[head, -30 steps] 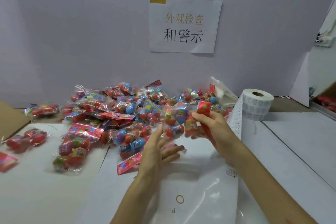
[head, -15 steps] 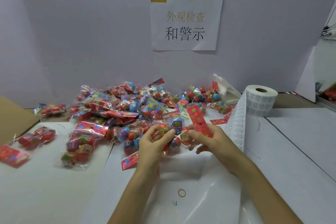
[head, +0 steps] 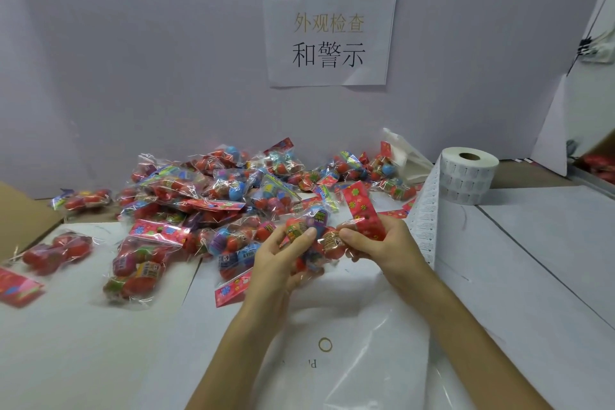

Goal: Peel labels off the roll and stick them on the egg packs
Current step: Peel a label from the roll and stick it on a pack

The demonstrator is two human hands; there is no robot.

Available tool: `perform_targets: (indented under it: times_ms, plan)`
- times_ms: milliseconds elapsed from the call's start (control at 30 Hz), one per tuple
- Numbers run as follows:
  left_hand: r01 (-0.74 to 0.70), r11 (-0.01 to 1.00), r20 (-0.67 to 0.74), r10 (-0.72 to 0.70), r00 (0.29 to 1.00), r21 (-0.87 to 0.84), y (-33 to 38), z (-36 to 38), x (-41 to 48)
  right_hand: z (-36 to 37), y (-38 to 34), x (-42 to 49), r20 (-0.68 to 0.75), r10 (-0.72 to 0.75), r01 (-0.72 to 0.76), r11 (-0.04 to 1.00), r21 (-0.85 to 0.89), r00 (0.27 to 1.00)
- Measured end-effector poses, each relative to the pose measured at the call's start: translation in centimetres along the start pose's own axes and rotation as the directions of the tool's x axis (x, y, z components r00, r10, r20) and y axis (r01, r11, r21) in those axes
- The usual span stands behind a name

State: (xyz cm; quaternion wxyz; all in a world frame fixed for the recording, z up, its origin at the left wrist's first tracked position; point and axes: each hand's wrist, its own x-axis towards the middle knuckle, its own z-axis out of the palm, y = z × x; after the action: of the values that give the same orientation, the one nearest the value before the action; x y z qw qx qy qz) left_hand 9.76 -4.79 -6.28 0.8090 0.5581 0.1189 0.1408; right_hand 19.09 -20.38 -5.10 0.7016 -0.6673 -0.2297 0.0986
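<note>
I hold one clear egg pack [head: 319,236] with a red flowered header card between both hands, just above the white table. My left hand [head: 283,260] grips its left side, thumb pressed on the eggs. My right hand [head: 382,243] grips the right side beside the header. A white label roll [head: 469,175] stands at the right, and its strip of labels [head: 424,220] trails down toward my right wrist. A heap of egg packs [head: 213,196] lies behind my hands.
Two loose packs [head: 136,271] [head: 55,253] lie to the left on the table. A white plastic bag [head: 336,343] lies under my forearms. A cardboard flap [head: 20,210] sits at far left. A paper sign [head: 327,33] hangs on the back wall.
My left hand has closed onto the pack, and both hands have brought it lower and nearer to me. The header card now points up and to the left.
</note>
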Motion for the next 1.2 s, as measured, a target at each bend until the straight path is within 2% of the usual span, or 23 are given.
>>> perform_targets:
  times_ms: [267,433,600,733,800,933,1033,1100,1200]
  plan:
    - [0.081,0.996,0.052,-0.08,0.995,-0.031,0.1,0.0,0.1,0.2,-0.1,0.0,-0.033,-0.004,0.005,1.0,0.029,0.999]
    - [0.146,0.988,0.08,-0.142,0.987,-0.052,0.1,0.4,0.0,0.3,0.3,0.2,-0.091,-0.048,0.057,0.993,0.1,0.995]
    - [0.192,0.977,0.05,-0.188,0.981,-0.09,0.1,0.5,0.2,-0.1,0.2,0.4,-0.085,-0.142,0.15,0.983,0.104,0.986]
    - [0.278,0.943,0.043,-0.275,0.96,-0.185,0.2,0.2,0.3,-0.6,0.3,0.6,-0.043,-0.141,0.146,0.977,0.152,0.989]
    - [0.282,0.952,0.053,-0.277,0.959,-0.119,0.2,0.1,0.3,-0.6,0.3,0.6,-0.016,-0.141,0.142,0.977,0.157,0.99]
    - [0.231,0.973,0.033,-0.231,0.972,0.005,0.1,0.3,0.1,-0.6,0.5,0.7,-0.038,-0.083,0.089,0.975,0.202,0.996]
    - [0.165,0.985,-0.013,-0.166,0.986,-0.054,0.2,0.1,0.1,-0.7,0.9,0.9,-0.032,0.06,-0.051,0.973,0.226,0.998]
    - [0.115,0.986,-0.023,-0.118,0.993,-0.12,0.4,-0.1,0.2,-0.7,1.0,0.9,-0.013,0.145,-0.14,0.973,0.182,0.989]
    - [0.078,0.976,-0.009,-0.081,0.997,-0.202,0.2,-0.2,0.3,-0.5,0.8,0.7,0.106,0.179,-0.192,0.971,0.14,0.978]
